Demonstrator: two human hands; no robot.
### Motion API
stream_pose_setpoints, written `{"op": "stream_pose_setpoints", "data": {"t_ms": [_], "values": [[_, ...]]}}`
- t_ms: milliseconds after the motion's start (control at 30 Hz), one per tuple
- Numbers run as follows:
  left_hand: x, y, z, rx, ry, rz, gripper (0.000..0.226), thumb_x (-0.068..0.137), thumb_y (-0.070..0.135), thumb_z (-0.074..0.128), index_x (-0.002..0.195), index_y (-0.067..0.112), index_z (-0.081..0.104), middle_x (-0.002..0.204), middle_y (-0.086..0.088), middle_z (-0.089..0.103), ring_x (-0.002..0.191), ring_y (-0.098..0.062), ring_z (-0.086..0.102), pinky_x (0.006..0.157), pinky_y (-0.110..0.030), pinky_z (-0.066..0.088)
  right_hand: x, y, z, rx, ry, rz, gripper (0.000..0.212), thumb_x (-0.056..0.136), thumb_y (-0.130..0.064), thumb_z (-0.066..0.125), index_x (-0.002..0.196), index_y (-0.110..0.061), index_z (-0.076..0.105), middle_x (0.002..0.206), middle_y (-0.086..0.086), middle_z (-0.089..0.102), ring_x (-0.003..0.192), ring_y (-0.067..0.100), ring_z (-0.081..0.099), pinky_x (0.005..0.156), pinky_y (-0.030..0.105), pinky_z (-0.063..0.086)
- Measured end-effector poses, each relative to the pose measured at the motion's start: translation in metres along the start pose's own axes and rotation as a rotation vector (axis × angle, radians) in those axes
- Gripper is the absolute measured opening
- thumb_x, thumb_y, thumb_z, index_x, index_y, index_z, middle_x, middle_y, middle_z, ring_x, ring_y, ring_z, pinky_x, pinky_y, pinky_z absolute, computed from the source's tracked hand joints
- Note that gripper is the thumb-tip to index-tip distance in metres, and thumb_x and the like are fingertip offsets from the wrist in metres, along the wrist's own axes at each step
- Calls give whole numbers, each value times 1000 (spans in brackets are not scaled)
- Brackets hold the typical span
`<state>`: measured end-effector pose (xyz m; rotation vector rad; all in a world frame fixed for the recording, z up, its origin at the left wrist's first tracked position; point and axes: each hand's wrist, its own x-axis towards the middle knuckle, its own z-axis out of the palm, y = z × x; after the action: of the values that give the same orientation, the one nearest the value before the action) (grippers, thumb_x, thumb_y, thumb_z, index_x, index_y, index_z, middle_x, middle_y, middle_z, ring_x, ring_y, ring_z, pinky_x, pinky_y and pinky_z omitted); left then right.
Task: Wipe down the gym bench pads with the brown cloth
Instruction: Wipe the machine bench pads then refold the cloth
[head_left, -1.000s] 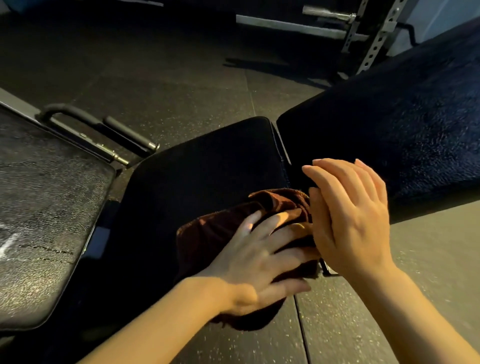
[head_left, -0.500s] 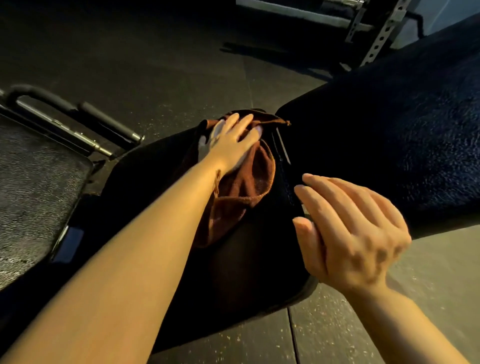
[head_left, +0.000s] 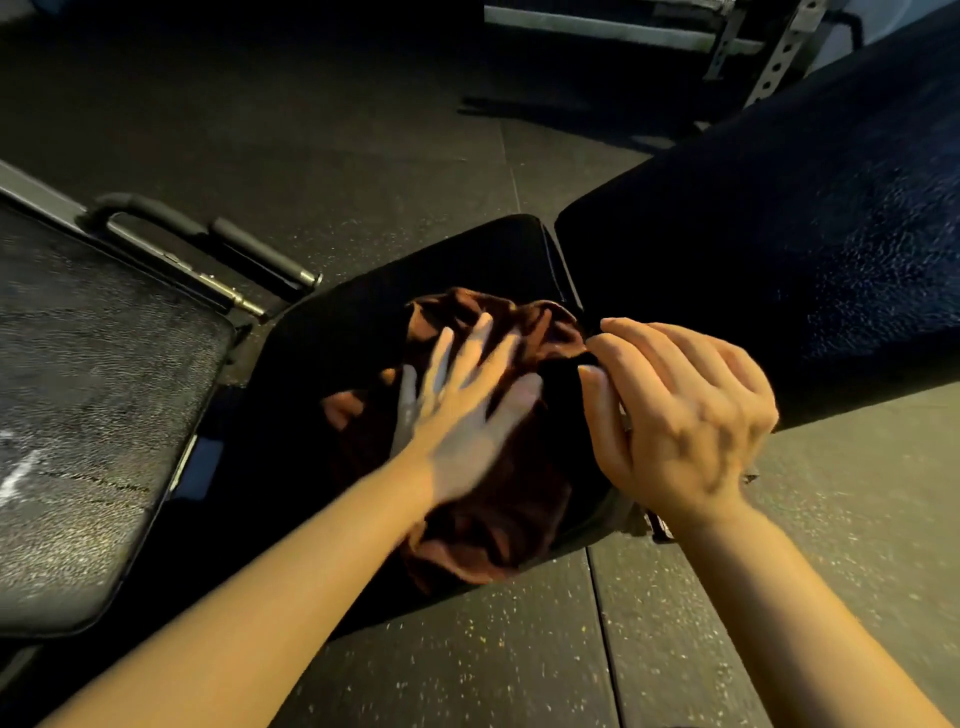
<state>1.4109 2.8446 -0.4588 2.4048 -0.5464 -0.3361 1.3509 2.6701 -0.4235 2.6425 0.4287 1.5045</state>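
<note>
The brown cloth (head_left: 498, 514) lies bunched on the black seat pad (head_left: 353, 338) of the gym bench. My left hand (head_left: 462, 410) presses flat on the cloth with spread fingers and is blurred by motion. My right hand (head_left: 680, 415) rests on the seat pad's right edge with its fingers curled over the rim, beside the cloth. The long black back pad (head_left: 779, 249) rises toward the upper right, separated from the seat pad by a narrow gap.
A second bench pad (head_left: 93, 405) with a cracked grey surface lies at the left, with a black padded handle (head_left: 208, 239) behind it. A perforated metal rack upright (head_left: 779, 57) stands at the top right. Speckled rubber floor (head_left: 493, 660) surrounds the bench.
My left hand has pulled the cloth back from the seat pad's far end toward me. My right hand has stayed on the pad's right edge, its fingers now more curled.
</note>
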Motion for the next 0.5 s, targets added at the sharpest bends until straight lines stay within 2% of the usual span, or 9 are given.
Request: {"op": "stream_pose_setpoints", "data": {"t_ms": [67,167,200,267,333,367,400,467,500], "values": [[-27,12,8,123,15,74,53,83,85,1,128,61,-13,146,36,-30,146,-2,-27,121,-43,-15,0,-3,-2,-7,4,36,26,98,-26,55,97,-10,75,106,5,74,96,25,71,78,38,50],[-60,24,23,184,42,236,68,79,82,-5,143,57,-1,147,35,-36,146,-7,-28,120,-45,-16,-2,-7,-6,27,23,76,29,101,-25,50,99,-10,75,107,5,74,98,24,71,80,36,48],[-67,26,29,202,48,279,71,83,81,-3,148,54,7,153,31,-30,149,-12,-24,121,-50,-12,-3,-7,-8,69,31,81,32,102,-25,47,99,-8,75,107,6,74,98,24,70,83,36,48],[-72,29,39,314,133,358,60,93,69,15,146,42,24,163,16,3,154,-28,8,117,-63,15,-2,-5,-13,166,36,103,38,104,-24,42,100,-6,74,107,8,74,100,25,70,93,39,48],[-69,36,38,427,155,350,55,88,59,32,139,36,35,153,3,25,145,-34,34,104,-67,38,-1,-3,-17,220,32,130,39,105,-23,39,101,-4,74,107,9,73,101,24,70,100,42,46],[-64,39,35,435,153,349,53,88,58,35,137,37,37,151,2,24,145,-33,29,104,-69,36,-1,-3,-18,226,26,135,39,105,-22,39,100,-4,73,107,9,73,102,24,69,102,43,45],[-58,40,33,429,175,371,51,92,58,38,139,38,37,152,3,14,148,-29,14,109,-72,26,-2,-2,-18,222,17,134,39,105,-22,39,100,-4,73,107,8,73,102,24,69,104,45,44],[-49,38,24,333,32,358,59,94,64,45,147,43,31,150,17,-10,145,-13,-16,119,-64,-3,-1,-2,-17,201,-6,120,38,104,-21,39,101,-5,73,107,8,73,102,23,69,107,46,41],[-44,34,17,281,-21,362,66,90,70,45,149,45,28,149,24,-14,143,-6,-21,120,-58,-11,-1,-1,-17,191,-12,116,37,104,-21,40,101,-5,73,107,7,73,102,24,69,107,46,40]]}}
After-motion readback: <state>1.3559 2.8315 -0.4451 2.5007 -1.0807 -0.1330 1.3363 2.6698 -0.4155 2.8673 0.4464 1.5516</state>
